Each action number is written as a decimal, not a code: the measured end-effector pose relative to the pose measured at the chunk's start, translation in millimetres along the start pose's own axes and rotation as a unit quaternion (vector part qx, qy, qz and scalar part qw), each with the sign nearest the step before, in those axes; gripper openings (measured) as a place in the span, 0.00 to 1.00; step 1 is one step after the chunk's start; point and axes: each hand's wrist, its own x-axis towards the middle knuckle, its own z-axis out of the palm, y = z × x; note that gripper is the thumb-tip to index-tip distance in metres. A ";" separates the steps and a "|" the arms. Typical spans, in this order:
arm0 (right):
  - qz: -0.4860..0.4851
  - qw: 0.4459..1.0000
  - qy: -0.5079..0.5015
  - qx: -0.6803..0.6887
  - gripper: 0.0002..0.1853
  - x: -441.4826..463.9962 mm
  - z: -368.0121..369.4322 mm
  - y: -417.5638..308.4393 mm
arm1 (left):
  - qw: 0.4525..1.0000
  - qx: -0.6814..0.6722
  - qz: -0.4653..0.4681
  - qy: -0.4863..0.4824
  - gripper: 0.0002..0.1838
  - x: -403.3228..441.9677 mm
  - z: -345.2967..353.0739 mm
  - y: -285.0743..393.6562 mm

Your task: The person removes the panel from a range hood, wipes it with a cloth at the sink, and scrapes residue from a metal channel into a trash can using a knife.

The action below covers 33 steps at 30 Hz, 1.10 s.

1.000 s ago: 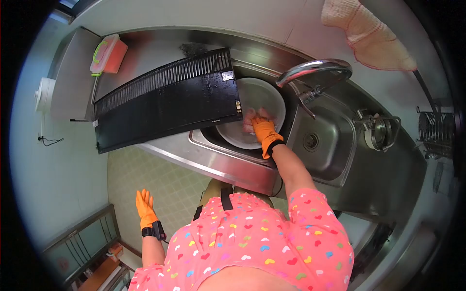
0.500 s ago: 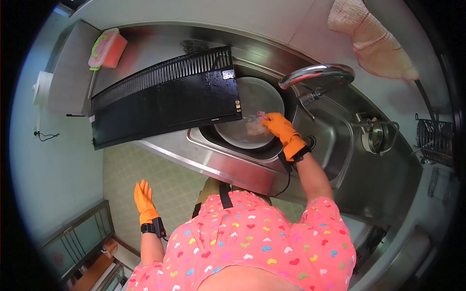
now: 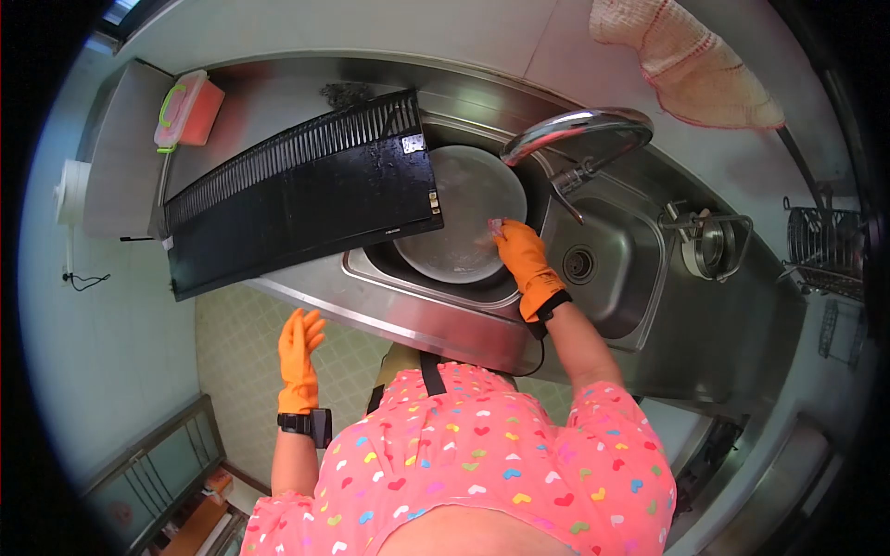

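Note:
My right hand [image 3: 524, 264], in an orange rubber glove, is closed on a small pinkish cloth-like wad [image 3: 496, 226] at the right side of a round grey basin [image 3: 454, 181]. The basin sits in the left sink bowl and seems to hold cloudy water. Much of the wad is hidden by my fingers. My left hand [image 3: 298, 360], also gloved in orange, is held in the air in front of the counter, fingers stretched out, holding nothing. A wet black panel with a slotted strip [image 3: 306, 204] leans over the counter and the sink's left edge.
A curved chrome faucet [image 3: 584, 125] arches over the sinks. The smaller sink bowl [image 3: 616, 296] lies on the right, with a metal rack [image 3: 709, 246] beyond it. A pink tub [image 3: 197, 111] stands back left; a cloth [image 3: 691, 65] hangs on the wall.
My right hand has drawn the pinkish wad towards the basin's right side, where less of it shows. My left hand has risen and moved right, closer to the counter.

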 end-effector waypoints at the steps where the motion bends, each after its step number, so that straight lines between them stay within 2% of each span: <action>1: -0.027 0.999 0.012 -0.022 0.13 0.4 -0.1 1.4 | 1.000 0.001 0.001 0.000 0.27 3.9 9.3 2.4; 3: -0.055 0.997 0.024 -0.041 0.14 2.9 3.1 8.0 | 0.991 -0.019 -0.103 -0.085 0.29 14.1 26.4 4.9; 4: -0.045 0.996 0.050 -0.063 0.14 6.1 7.4 13.9 | 0.992 -0.018 -0.099 -0.081 0.29 20.4 35.5 6.3; 6: -0.038 0.993 0.078 -0.081 0.14 12.2 8.2 17.7 | 0.976 -0.064 -0.154 -0.139 0.32 35.6 54.3 7.3; 7: 0.004 0.993 0.021 -0.119 0.15 14.4 4.4 13.5 | 0.978 -0.065 -0.149 -0.134 0.32 44.9 62.0 7.6; 8: 0.045 0.986 -0.036 -0.157 0.15 15.9 3.0 10.5 | 0.962 -0.108 -0.178 -0.174 0.35 54.8 68.5 6.9; 9: 0.038 0.987 -0.035 -0.153 0.15 16.6 7.0 11.4 | 0.943 -0.151 -0.206 -0.214 0.38 64.4 74.5 5.5; 11: 0.096 0.983 -0.101 -0.122 0.18 15.7 19.2 14.8 | 0.935 -0.188 -0.217 -0.206 0.37 83.8 89.6 2.6; 12: 0.092 0.984 -0.101 -0.118 0.18 13.1 18.3 10.4 | 0.924 -0.225 -0.235 -0.203 0.36 94.8 92.0 -2.0; 14: 0.022 0.978 -0.117 -0.171 0.15 6.4 12.7 -0.9 | 0.922 -0.253 -0.222 -0.192 0.35 133.7 86.9 -36.4; 15: 0.021 0.979 -0.114 -0.168 0.15 4.4 14.0 -2.0 | 0.917 -0.283 -0.211 -0.186 0.34 141.6 91.2 -27.6; 16: 0.006 0.986 -0.096 -0.137 0.13 2.9 14.4 -1.4 | 0.886 -0.323 -0.311 -0.117 0.33 147.6 93.2 -12.5; 18: -0.009 0.991 -0.078 -0.106 0.10 7.8 13.6 5.2 | 0.897 -0.300 -0.308 -0.106 0.32 153.9 96.5 -16.1; 20: -0.154 0.976 0.056 -0.146 0.09 6.4 13.7 13.1 | 0.910 -0.267 -0.303 -0.092 0.30 154.0 94.9 -23.6; 23: -0.158 0.975 0.077 -0.140 0.10 4.1 -15.3 -8.4 | 0.903 -0.296 -0.303 -0.069 0.28 146.0 99.6 -20.1; 28: -0.154 0.978 0.076 -0.121 0.09 -1.8 -28.2 -4.9 | 0.894 -0.301 -0.320 -0.094 0.26 149.5 92.4 -36.4; 30: -0.148 0.979 0.073 -0.117 0.09 -3.7 -28.2 1.4 | 0.934 -0.257 -0.230 -0.093 0.28 152.2 93.2 -40.5; 31: -0.147 0.979 0.073 -0.121 0.10 -4.9 -22.3 5.9 | 0.933 -0.253 -0.235 -0.099 0.28 154.3 93.0 -37.6; 33: -0.142 0.979 0.071 -0.127 0.10 -7.9 -18.1 10.9 | 0.916 -0.249 -0.308 -0.067 0.29 159.2 86.9 -28.1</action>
